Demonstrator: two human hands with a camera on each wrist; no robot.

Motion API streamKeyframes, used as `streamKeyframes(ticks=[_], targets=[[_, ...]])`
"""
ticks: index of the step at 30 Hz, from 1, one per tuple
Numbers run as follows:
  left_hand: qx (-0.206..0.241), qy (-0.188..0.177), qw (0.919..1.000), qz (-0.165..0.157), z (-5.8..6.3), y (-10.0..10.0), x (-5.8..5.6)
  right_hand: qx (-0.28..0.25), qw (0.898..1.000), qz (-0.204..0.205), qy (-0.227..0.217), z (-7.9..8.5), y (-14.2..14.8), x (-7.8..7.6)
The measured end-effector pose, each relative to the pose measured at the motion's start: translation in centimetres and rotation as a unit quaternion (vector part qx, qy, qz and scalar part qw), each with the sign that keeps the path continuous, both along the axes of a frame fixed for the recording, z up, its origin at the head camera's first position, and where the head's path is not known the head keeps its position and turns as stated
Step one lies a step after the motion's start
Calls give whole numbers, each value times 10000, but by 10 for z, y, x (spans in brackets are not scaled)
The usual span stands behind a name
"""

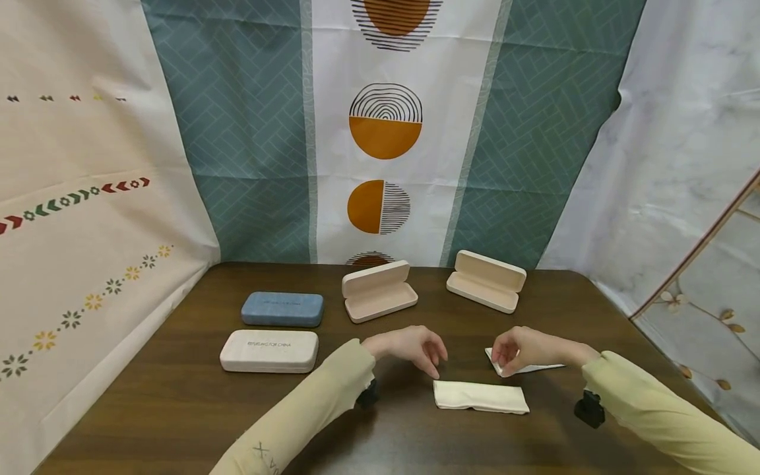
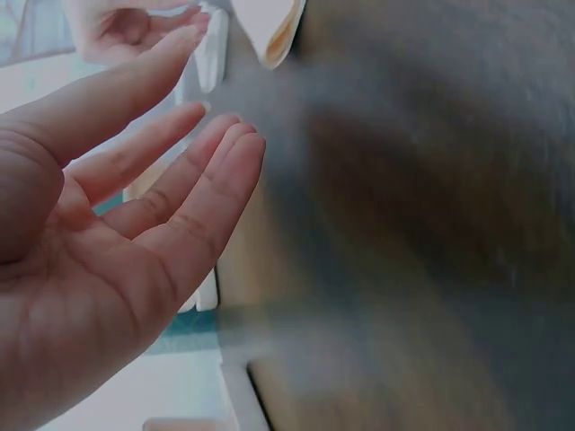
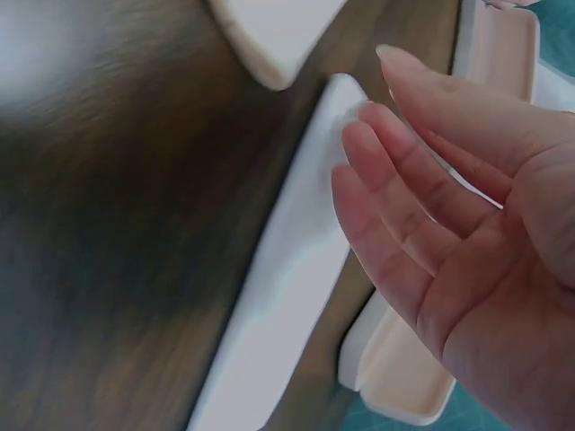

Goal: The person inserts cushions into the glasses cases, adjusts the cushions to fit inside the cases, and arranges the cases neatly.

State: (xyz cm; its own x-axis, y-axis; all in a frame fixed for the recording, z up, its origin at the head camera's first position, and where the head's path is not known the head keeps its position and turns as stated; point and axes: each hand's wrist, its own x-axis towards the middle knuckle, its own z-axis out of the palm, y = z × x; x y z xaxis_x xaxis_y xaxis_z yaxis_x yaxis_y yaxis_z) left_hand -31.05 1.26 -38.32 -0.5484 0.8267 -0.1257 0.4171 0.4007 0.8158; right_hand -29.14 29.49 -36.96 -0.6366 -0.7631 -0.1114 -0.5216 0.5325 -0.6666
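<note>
A folded cream cloth (image 1: 481,397) lies on the table in front of both hands. My left hand (image 1: 410,346) hovers just beyond its left end, fingers loosely bent and holding nothing. A second folded white cloth (image 1: 537,368) lies slightly farther back on the right, partly hidden by my right hand (image 1: 525,348). In the right wrist view, that hand's relaxed fingers (image 3: 386,215) are over or beside this white cloth (image 3: 287,260), with nothing pinched between thumb and fingertips. The left wrist view shows the left palm (image 2: 99,278) bare, with the cream cloth's tip (image 2: 272,40) beyond its fingertips.
Two glasses cases stand open at the back, one in the middle (image 1: 380,293) and one to the right (image 1: 487,282). On the left, a closed blue case (image 1: 282,309) lies behind a closed white case (image 1: 270,351). A patterned curtain (image 1: 261,132) hangs behind the dark wooden table (image 1: 178,396).
</note>
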Motion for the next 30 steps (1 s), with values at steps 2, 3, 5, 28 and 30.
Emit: streamKeyframes(ticks=[2, 3, 5, 28, 30], targets=[[-84, -63, 9999, 50, -2, 5, 2, 28, 9999, 70, -126, -2, 3, 2], [-137, -48, 9999, 61, -3, 7, 4, 31, 9998, 114, -180, -3, 3, 2], [-226, -28, 9997, 89, -4, 9, 6, 43, 9995, 164, -274, -5, 4, 4], [-817, 758, 9938, -20, -14, 21, 12, 556, 9975, 322, -283, -9, 0, 7], [-826, 709, 9941, -30, -14, 21, 13, 542, 9975, 276, -352, -9, 1, 5]])
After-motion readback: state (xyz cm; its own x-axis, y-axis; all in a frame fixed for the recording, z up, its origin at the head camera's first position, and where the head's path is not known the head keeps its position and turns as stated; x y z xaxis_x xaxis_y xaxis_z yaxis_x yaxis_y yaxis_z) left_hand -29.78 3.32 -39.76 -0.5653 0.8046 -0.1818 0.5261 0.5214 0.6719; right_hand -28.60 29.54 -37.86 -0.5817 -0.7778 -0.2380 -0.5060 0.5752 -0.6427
